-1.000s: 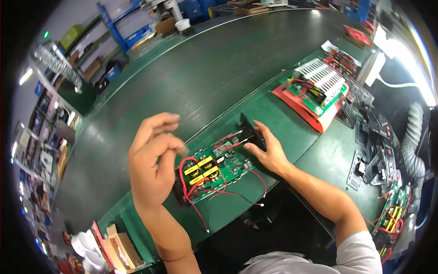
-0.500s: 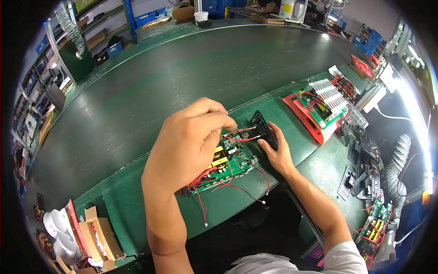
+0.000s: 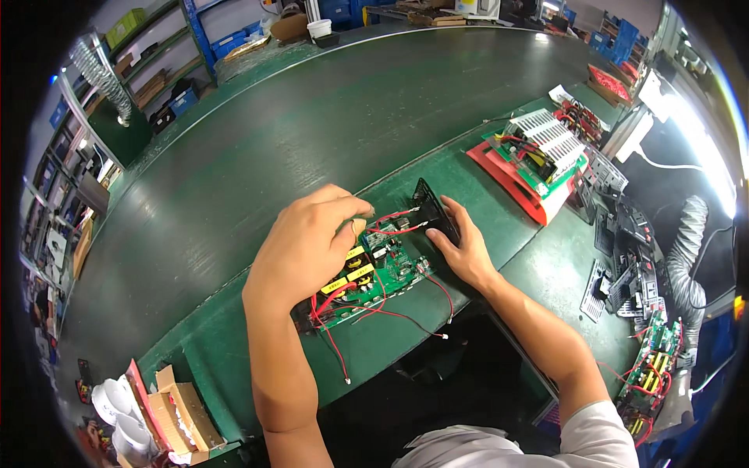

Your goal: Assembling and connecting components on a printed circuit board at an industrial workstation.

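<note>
A green circuit board (image 3: 402,273) with yellow-wrapped transformers (image 3: 360,273) lies on the green bench. Several thin red wires trail from it over the near edge. My left hand (image 3: 300,249) arches over the board's left part, thumb and fingers pinched together near its far edge. Whatever sits between those fingertips is too small to make out. At the board's right end, my right hand (image 3: 466,249) grips a black slotted end panel (image 3: 431,210) upright between thumb and fingers. Red wires run from the board to this panel.
A dark conveyor belt (image 3: 312,109) curves beyond the bench. At right lie a finned board assembly on a red sheet (image 3: 499,183), several black panels (image 3: 616,273) and another wired board (image 3: 651,366). An open cardboard box (image 3: 183,413) and white rolls (image 3: 129,425) stand lower left.
The whole view has shifted slightly, moving the board and both hands a little left in the picture. My right hand still holds the black panel, and my left hand remains pinched over the board.
</note>
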A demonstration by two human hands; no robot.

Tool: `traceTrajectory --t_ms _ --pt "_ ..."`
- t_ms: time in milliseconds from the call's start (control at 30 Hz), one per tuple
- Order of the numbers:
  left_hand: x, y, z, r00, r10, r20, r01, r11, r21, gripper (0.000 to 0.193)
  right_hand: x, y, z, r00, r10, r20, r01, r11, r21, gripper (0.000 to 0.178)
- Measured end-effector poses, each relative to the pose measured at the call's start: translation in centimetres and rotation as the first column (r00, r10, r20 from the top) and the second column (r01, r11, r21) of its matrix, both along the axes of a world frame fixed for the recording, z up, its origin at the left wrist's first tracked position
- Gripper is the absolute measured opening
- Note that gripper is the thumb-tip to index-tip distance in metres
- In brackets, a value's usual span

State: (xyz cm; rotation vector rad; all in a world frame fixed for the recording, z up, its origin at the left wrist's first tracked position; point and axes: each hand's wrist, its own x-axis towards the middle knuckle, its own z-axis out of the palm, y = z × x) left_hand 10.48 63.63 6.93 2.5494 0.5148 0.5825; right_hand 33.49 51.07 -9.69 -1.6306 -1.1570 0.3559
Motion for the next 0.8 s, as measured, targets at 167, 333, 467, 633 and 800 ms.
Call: traceTrajectory --t_ms 167,333,467,633,800 --pt "0.4 0.0 0.0 1.000 0.017 0.012 -0.017 0.999 -0.043 0.016 0.4 -0.2 0.3 0.999 0.028 0.017 -0.028 1.000 0.014 0.073" --pt "-0.1 0.1 0.6 0.998 -0.016 0.059 0.020 0.998 -0.052 0.014 -0.8 -0.8 5.2 0.980 -0.048 0.193 0.009 0.981 0.196 0.071" --pt "-0.3 -0.3 1.4 0.990 -0.003 0.139 0.018 0.994 -0.105 0.015 -4.2 -2.4 7.4 0.835 0.247 0.491 -0.360 0.921 0.150 0.047" --pt "-0.8 0.2 0.8 0.979 0.020 0.205 -0.006 0.997 -0.071 0.015 -7.5 -2.3 4.7 0.488 0.356 0.797 -0.368 0.912 -0.182 0.035" --pt "-1.0 0.2 1.1 0.982 -0.015 0.187 0.020 0.999 -0.027 0.017 -7.6 -2.1 3.4 0.541 0.362 0.759 -0.385 0.909 -0.159 0.019"
